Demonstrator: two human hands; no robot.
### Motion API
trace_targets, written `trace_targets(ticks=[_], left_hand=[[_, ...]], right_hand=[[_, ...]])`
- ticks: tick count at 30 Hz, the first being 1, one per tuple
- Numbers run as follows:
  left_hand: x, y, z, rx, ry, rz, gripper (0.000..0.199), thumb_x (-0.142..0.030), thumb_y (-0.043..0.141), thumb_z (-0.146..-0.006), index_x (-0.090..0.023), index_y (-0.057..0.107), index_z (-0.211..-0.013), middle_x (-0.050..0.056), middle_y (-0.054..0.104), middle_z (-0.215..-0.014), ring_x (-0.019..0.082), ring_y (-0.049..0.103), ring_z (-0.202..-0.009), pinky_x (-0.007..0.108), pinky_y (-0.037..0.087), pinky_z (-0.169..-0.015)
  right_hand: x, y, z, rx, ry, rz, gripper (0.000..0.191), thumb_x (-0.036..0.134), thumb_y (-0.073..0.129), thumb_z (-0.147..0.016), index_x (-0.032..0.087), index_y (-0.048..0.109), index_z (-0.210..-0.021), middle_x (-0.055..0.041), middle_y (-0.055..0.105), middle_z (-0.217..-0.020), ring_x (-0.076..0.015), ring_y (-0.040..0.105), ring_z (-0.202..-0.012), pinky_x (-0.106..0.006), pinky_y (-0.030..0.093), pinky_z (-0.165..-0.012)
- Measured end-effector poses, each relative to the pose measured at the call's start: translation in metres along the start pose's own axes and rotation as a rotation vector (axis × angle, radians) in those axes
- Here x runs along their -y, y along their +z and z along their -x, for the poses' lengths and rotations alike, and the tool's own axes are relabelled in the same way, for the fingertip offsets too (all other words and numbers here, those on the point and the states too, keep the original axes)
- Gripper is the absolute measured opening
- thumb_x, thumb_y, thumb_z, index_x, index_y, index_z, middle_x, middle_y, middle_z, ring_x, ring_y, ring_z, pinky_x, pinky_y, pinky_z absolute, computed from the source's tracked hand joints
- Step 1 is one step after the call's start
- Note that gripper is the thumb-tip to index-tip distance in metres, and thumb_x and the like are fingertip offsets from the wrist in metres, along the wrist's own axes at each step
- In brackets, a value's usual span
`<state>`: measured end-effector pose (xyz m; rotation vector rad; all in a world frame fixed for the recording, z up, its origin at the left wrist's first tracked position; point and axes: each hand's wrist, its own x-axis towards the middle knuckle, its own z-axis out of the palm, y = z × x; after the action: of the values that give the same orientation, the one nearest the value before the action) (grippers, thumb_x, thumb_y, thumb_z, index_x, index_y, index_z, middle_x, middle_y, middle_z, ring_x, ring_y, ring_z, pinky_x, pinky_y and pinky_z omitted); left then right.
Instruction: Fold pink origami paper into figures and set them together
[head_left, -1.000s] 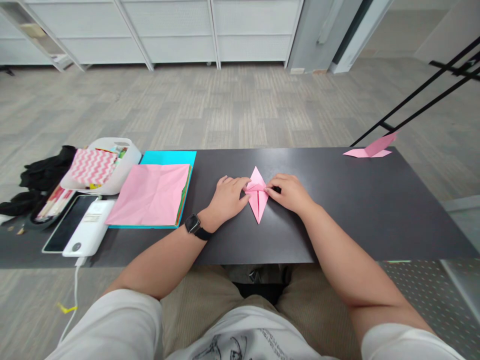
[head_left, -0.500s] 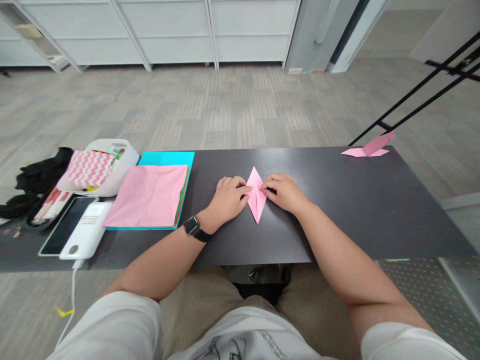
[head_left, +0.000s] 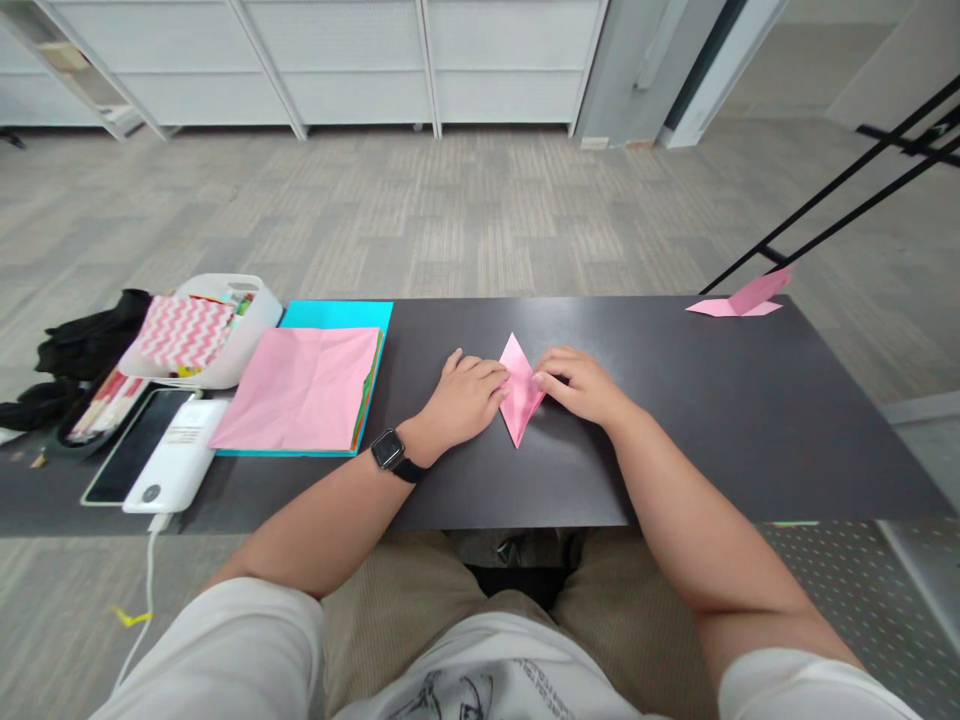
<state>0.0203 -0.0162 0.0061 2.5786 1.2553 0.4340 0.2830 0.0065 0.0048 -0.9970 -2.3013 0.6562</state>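
Observation:
A pink origami paper (head_left: 517, 400), folded into a narrow diamond, lies on the dark table (head_left: 675, 420) between my hands. My left hand (head_left: 466, 397) rests at its left edge, fingertips pressed on the paper. On the other side, my right hand (head_left: 577, 385) pinches the right corner between thumb and fingers, and a layer there is slightly lifted. The lower tip of the diamond points toward me. How the inner layers lie under my fingers is hidden.
At the left lies a stack of coloured paper with a creased pink sheet (head_left: 300, 385) on top. Beyond it are a white basket (head_left: 251, 345), a phone (head_left: 139, 445) and a white power bank (head_left: 176, 455) with a cable. A folded pink paper figure (head_left: 742, 300) stands at the far right corner.
My right hand has moved slightly right, drawing the diamond's right corner outward and lifting a layer. My left fingers have stretched out flatter over the left edge.

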Motion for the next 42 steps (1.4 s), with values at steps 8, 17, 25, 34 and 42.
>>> trace_targets(ticks=[8,17,25,34,42], left_hand=[[-0.003,-0.003,0.001,-0.053,0.007,0.054,0.024,-0.036,0.055,-0.110,-0.026,0.076,-0.117,0.007,0.073,-0.134,0.029,0.062,-0.128,0.064,0.026,-0.131],[0.003,-0.010,-0.001,-0.140,-0.028,0.048,0.031,-0.042,0.066,-0.104,-0.022,0.073,-0.082,0.004,0.078,-0.102,0.023,0.067,-0.098,0.050,0.045,-0.112],[0.015,-0.001,-0.001,-0.104,0.131,-0.035,0.022,-0.017,0.064,-0.102,-0.027,0.080,-0.114,0.005,0.074,-0.140,0.028,0.064,-0.129,0.060,0.036,-0.127],[0.008,-0.008,0.002,0.069,0.333,0.111,0.027,-0.024,0.069,-0.100,-0.029,0.080,-0.123,0.005,0.077,-0.137,0.026,0.068,-0.129,0.050,0.042,-0.124],[0.008,-0.012,0.000,0.093,0.340,0.080,0.023,-0.025,0.062,-0.107,-0.034,0.083,-0.109,0.000,0.080,-0.123,0.021,0.070,-0.122,0.052,0.027,-0.133]], right_hand=[[0.003,-0.002,0.004,0.140,-0.058,0.052,0.023,0.039,0.069,-0.103,0.025,0.077,-0.086,-0.0023,0.073,-0.084,-0.0200,0.065,-0.082,-0.038,0.044,-0.086],[-0.003,0.002,0.009,0.119,-0.010,0.178,0.019,0.028,0.076,-0.095,0.032,0.086,-0.111,-0.0049,0.076,-0.103,-0.0250,0.065,-0.101,-0.042,0.040,-0.093],[-0.014,0.003,0.010,0.043,0.070,0.244,0.019,0.031,0.078,-0.098,0.035,0.087,-0.114,-0.0060,0.076,-0.106,-0.0263,0.065,-0.102,-0.044,0.041,-0.091],[-0.019,0.004,0.010,0.060,0.065,0.213,0.023,0.029,0.075,-0.099,0.032,0.085,-0.119,-0.0058,0.076,-0.106,-0.0248,0.068,-0.100,-0.042,0.046,-0.094],[-0.023,0.004,0.010,0.049,0.048,0.152,0.022,0.030,0.072,-0.100,0.032,0.085,-0.118,-0.0060,0.076,-0.104,-0.0240,0.069,-0.099,-0.042,0.049,-0.095]])
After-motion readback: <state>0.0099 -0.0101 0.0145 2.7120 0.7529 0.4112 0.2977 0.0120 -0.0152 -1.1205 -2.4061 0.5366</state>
